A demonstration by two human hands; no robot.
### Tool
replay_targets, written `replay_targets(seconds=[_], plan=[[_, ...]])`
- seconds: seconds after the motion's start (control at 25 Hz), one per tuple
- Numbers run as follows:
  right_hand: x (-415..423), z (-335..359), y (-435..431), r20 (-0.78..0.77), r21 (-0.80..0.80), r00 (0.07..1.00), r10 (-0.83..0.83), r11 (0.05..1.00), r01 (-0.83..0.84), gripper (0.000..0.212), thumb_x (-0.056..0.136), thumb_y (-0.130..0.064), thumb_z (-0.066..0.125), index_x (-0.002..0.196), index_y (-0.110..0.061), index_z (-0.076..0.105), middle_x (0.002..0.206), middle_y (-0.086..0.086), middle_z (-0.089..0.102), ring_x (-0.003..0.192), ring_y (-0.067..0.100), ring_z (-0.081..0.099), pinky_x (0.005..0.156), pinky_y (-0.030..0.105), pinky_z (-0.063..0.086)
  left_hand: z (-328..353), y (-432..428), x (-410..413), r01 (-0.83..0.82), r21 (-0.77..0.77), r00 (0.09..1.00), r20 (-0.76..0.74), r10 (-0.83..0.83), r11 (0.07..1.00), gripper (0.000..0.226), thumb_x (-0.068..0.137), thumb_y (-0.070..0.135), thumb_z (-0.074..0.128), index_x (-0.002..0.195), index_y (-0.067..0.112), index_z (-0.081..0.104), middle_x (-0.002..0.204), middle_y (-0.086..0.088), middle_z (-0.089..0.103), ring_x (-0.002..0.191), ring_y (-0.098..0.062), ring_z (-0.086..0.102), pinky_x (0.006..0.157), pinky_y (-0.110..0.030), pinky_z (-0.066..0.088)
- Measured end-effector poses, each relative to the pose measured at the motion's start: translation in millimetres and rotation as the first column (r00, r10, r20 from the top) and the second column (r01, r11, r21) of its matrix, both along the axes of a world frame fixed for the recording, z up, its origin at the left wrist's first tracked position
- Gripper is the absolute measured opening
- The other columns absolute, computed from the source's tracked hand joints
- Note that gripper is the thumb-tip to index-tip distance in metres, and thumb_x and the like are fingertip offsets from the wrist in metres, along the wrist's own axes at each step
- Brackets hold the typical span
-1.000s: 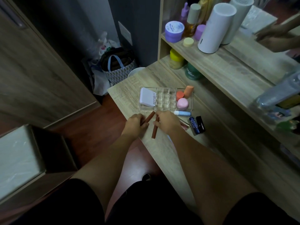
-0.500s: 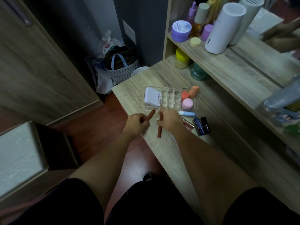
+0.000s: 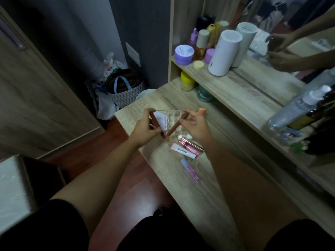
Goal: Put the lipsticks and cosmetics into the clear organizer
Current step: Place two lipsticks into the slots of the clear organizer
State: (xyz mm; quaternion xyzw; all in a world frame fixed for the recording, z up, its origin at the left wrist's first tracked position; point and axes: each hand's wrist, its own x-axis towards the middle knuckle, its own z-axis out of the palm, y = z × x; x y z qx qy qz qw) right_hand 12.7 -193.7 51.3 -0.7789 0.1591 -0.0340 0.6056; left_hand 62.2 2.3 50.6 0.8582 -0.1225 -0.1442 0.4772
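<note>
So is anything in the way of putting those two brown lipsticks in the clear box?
Nothing visible blocks them. The left hand holds one brown lipstick and the right hand holds the other, both right over the clear organizer. A white compact fills its left part; the middle slots look empty.

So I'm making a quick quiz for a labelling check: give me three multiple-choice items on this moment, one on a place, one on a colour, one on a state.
1. Where is the white cylinder?
A. on the upper shelf
B. on the floor
C. in the organizer

2. What colour are the two held lipstick tubes?
A. green
B. reddish brown
C. white

3. What are the hands doing?
A. both empty
B. only one holds a tube
C. each holds a tube

Key: 1 A, it stands on the shelf beside jars. 2 B, left tube and right tube are reddish brown. 3 C, left hand and right hand each grip one above the clear organizer.
</note>
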Motion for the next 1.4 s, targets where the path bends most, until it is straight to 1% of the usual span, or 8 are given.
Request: replay_targets(seconds=[0.12,0.24,0.4,0.48,0.64,0.76,0.96,1.4], plan=[[13,12,-12,0.090,-0.051,0.992,-0.088,0.994,0.093,0.045,0.090,-0.008,0.059,0.134,-0.013,0.050,0.087,-0.002,0.065,0.073,-0.002,0.061,0.070,0.009,0.050,15,-16,24,-0.048,-0.026,0.993,0.104,0.050,0.999,0.035,0.089,0.017,0.060,0.120,0.013,0.044,0.084,-0.008,0.066,0.076,-0.019,0.064,0.071,-0.035,0.052],[15,17,-12,0.150,-0.167,0.987,-0.054,0.983,0.080,0.042,0.093,-0.009,0.053,0.134,-0.015,0.050,0.103,0.005,0.070,0.077,-0.005,0.060,0.078,0.013,0.050,17,-24,34,-0.097,-0.026,0.977,0.189,0.100,0.995,0.026,0.093,0.017,0.053,0.118,0.008,0.055,0.102,-0.014,0.068,0.094,-0.023,0.066,0.083,-0.035,0.055],[20,18,-7,0.175,-0.411,0.984,0.027,0.910,0.048,0.040,0.094,-0.008,0.051,0.134,-0.015,0.051,0.114,0.015,0.068,0.101,0.021,0.064,0.094,0.030,0.050,13,-30,36,-0.097,0.037,0.950,0.300,0.082,0.995,0.025,0.091,0.014,0.057,0.113,0.005,0.060,0.106,-0.013,0.069,0.094,-0.017,0.064,0.078,-0.017,0.046],[18,15,-6,0.098,-0.538,0.991,0.096,0.843,-0.029,0.041,0.094,-0.011,0.051,0.134,-0.018,0.051,0.112,0.015,0.068,0.102,0.028,0.063,0.095,0.046,0.049,8,-31,33,-0.050,0.077,0.949,0.314,0.023,0.996,0.024,0.090,0.012,0.058,0.112,0.005,0.061,0.105,-0.013,0.070,0.094,-0.019,0.065,0.081,-0.020,0.047],[53,-5,-15,-0.119,-0.641,0.981,0.152,0.743,-0.193,0.045,0.096,-0.020,0.047,0.139,-0.031,0.041,0.114,0.007,0.065,0.102,0.023,0.060,0.093,0.049,0.047,-15,-52,62,0.062,0.209,0.957,0.266,-0.117,0.976,0.028,0.086,0.010,0.063,0.114,0.006,0.062,0.103,-0.015,0.071,0.092,-0.025,0.069,0.083,-0.023,0.048],[61,-1,-15,-0.166,-0.630,0.981,0.099,0.755,-0.183,0.051,0.095,-0.026,0.048,0.141,-0.036,0.030,0.108,0.003,0.066,0.096,0.022,0.062,0.090,0.048,0.047,-11,-57,68,0.107,0.220,0.946,0.279,-0.167,0.970,0.030,0.084,0.010,0.066,0.113,0.005,0.060,0.100,-0.015,0.073,0.093,-0.025,0.069,0.086,-0.028,0.050],[63,-8,-21,-0.171,-0.633,0.978,0.120,0.747,-0.202,0.026,0.093,-0.025,0.055,0.118,-0.026,0.057,0.107,0.000,0.071,0.100,0.020,0.065,0.091,0.037,0.044,-10,-55,71,0.115,0.239,0.940,0.287,-0.184,0.964,0.021,0.082,0.010,0.067,0.102,0.003,0.063,0.096,-0.016,0.073,0.089,-0.026,0.069,0.080,-0.026,0.049],[62,-14,-27,-0.112,-0.521,0.976,0.187,0.825,-0.218,0.025,0.089,-0.019,0.062,0.113,-0.018,0.062,0.104,0.007,0.073,0.095,0.019,0.068,0.092,0.036,0.052,-6,-58,71,0.165,0.232,0.931,0.284,-0.229,0.959,0.020,0.082,0.010,0.068,0.100,0.001,0.063,0.094,-0.017,0.073,0.087,-0.027,0.068,0.083,-0.033,0.054]])
